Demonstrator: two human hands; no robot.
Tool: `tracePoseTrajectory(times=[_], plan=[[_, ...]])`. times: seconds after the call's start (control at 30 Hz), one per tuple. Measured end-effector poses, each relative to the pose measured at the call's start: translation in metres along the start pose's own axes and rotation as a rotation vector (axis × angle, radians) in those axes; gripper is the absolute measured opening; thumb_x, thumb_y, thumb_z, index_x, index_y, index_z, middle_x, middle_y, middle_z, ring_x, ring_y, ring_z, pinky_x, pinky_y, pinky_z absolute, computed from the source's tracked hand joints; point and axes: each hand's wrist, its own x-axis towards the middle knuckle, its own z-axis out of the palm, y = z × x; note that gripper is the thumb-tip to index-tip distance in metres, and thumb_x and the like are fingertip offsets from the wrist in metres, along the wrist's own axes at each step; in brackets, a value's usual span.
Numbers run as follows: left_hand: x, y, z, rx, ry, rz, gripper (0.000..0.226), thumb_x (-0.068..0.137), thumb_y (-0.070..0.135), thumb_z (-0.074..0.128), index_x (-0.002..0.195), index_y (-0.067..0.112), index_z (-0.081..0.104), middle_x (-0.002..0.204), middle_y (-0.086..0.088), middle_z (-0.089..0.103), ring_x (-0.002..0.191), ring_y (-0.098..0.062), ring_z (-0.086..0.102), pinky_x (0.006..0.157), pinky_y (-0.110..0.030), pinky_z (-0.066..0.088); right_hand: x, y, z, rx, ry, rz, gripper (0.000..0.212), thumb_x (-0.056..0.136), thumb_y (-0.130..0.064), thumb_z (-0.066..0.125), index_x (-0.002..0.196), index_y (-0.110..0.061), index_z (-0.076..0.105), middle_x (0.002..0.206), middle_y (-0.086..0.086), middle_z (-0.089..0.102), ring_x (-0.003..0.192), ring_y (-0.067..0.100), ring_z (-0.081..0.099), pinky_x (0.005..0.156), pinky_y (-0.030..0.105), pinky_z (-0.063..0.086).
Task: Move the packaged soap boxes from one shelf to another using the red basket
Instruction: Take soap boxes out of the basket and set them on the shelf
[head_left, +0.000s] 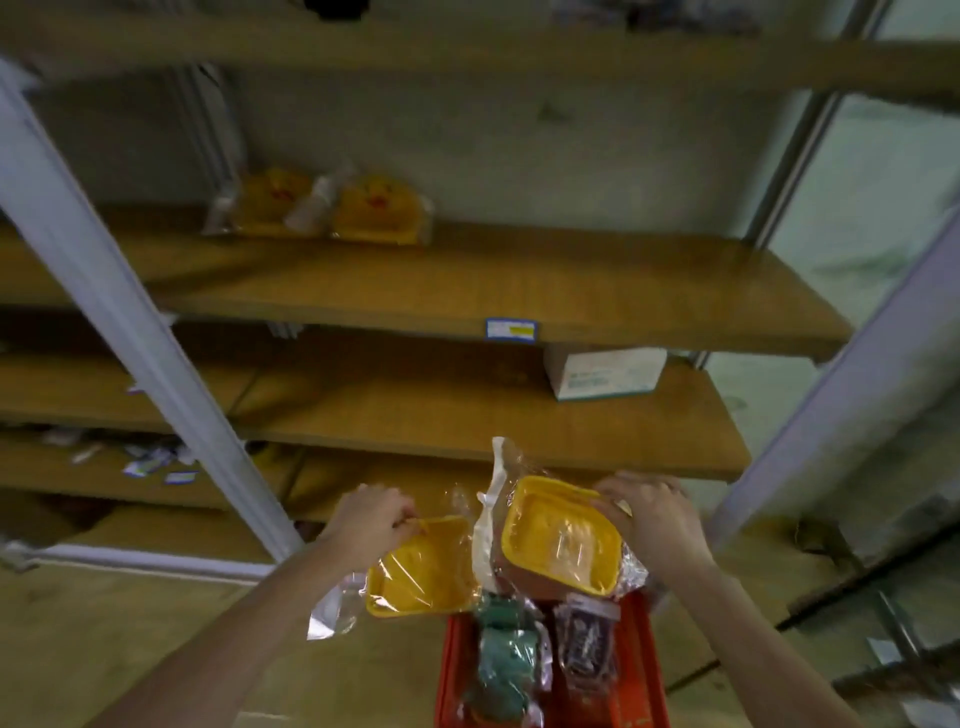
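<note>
Looking down from head height at two bare arms reaching toward wooden shelving.

Left hand (376, 519), fingers curled tight, pinching the upper left corner of the left soap box (423, 569), yellow and sealed in clear wrap. Hanging below and to the right of those fingers, tilted, hollow side toward the camera. About as wide as tall from here, so long axis hard to tell. Loose wrap trailing off the lower left end.

Right hand (652, 512), fingers curled round the upper right corner of the right soap box (563, 540), also yellow in clear wrap, thumb on the rim. Lying left of and below that hand, hollow side toward the camera. Long axis slanting from upper left down to lower right, with a tail of wrap sticking up at the left end.

Both boxes side by side and close together above the far end of the red basket (631, 670), the left one just outside its left rim. Inside the basket, a green packet (501, 660) and a dark packet (587, 644), side by side.

Further back, on a middle shelf (467, 280), two more yellow packets (376, 210) near the back wall, blurred. A blue-edged label (510, 330) on that shelf's front edge. On the shelf below, a white carton (605, 371) at the right. A pale metal post (130, 322) slanting across the left
</note>
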Motion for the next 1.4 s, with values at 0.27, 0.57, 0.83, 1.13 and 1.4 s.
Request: tracePoseTrajectory(times=[0.27, 0.57, 0.83, 1.13, 1.4], plan=[[-0.040, -0.043, -0.138, 0.040, 0.231, -0.160, 0.022, 0.087, 0.041, 0.056, 0.094, 0.023, 0.066, 0.055, 0.014, 0.044, 0.057, -0.002, 0.048, 0.047, -0.013, 0.025, 0.071, -0.073, -0.072, 0.065, 0.032, -0.207, 0.014, 0.085, -0.028, 0.064, 0.094, -0.019, 0.069, 0.090, -0.004, 0.070, 0.086, 0.018, 0.065, 0.085, 0.036, 0.049], [-0.022, -0.105, -0.230, 0.119, 0.498, -0.180, 0.021, 0.092, 0.034, 0.051, 0.104, 0.020, 0.062, 0.072, 0.008, 0.053, 0.077, -0.016, 0.058, 0.066, -0.030, 0.047, 0.151, -0.129, -0.101, 0.067, 0.121, -0.248, 0.017, 0.089, -0.030, 0.057, 0.101, -0.020, 0.064, 0.093, -0.007, 0.064, 0.087, 0.014, 0.061, 0.095, 0.037, 0.042], [0.054, -0.184, -0.277, 0.290, 0.446, -0.230, 0.026, 0.098, 0.028, 0.038, 0.116, 0.019, 0.055, 0.107, -0.005, 0.065, 0.099, -0.024, 0.062, 0.078, -0.034, 0.045, 0.239, -0.183, -0.087, 0.046, 0.110, -0.222, 0.015, 0.090, -0.027, 0.056, 0.102, -0.020, 0.062, 0.096, -0.007, 0.062, 0.092, 0.012, 0.058, 0.090, 0.031, 0.036], [0.152, -0.275, -0.278, 0.139, 0.283, -0.222, 0.022, 0.097, 0.019, 0.040, 0.115, 0.017, 0.053, 0.109, -0.007, 0.059, 0.096, -0.020, 0.059, 0.087, -0.036, 0.050, 0.318, -0.234, -0.043, 0.008, 0.093, -0.167, 0.019, 0.090, -0.028, 0.057, 0.103, -0.017, 0.064, 0.099, -0.002, 0.066, 0.093, 0.016, 0.061, 0.086, 0.033, 0.041], [0.186, -0.291, -0.282, 0.114, 0.419, -0.167, 0.023, 0.096, 0.015, 0.037, 0.109, 0.016, 0.056, 0.099, -0.007, 0.063, 0.088, -0.020, 0.060, 0.073, -0.032, 0.048, 0.361, -0.258, -0.022, -0.095, 0.002, -0.099, 0.029, 0.092, -0.032, 0.052, 0.116, -0.019, 0.062, 0.116, 0.000, 0.065, 0.108, 0.023, 0.059, 0.090, 0.033, 0.042]])
